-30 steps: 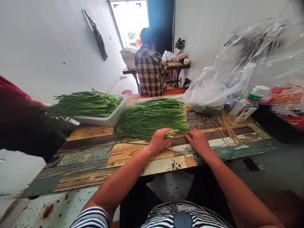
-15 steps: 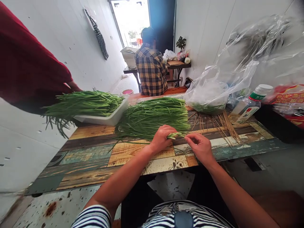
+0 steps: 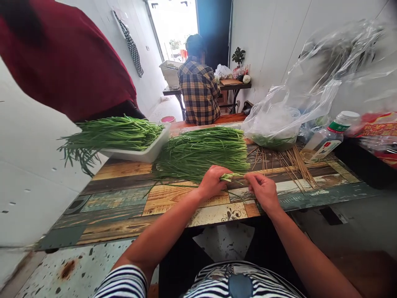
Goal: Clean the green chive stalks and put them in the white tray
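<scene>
My left hand [image 3: 213,181] is closed round a small bundle of green chive stalks [image 3: 232,176], held just above the patterned table [image 3: 124,203]. My right hand [image 3: 263,189] pinches the bundle's pale cut ends from the right. Right behind both hands lies a big loose pile of chives [image 3: 201,151]. Further left, a white tray [image 3: 145,154] holds another heap of chives [image 3: 111,134] that overhangs the table's left edge.
Bamboo skewers [image 3: 285,161] lie scattered to the right, by a clear plastic bag [image 3: 279,124] and a white bottle [image 3: 325,142]. A person in a red top [image 3: 71,62] stands close at the left. Another person in a plaid shirt [image 3: 198,93] sits at a far table.
My hands lifted the small chive bundle slightly and my right hand closed on its ends. The person in red moved further in from the left.
</scene>
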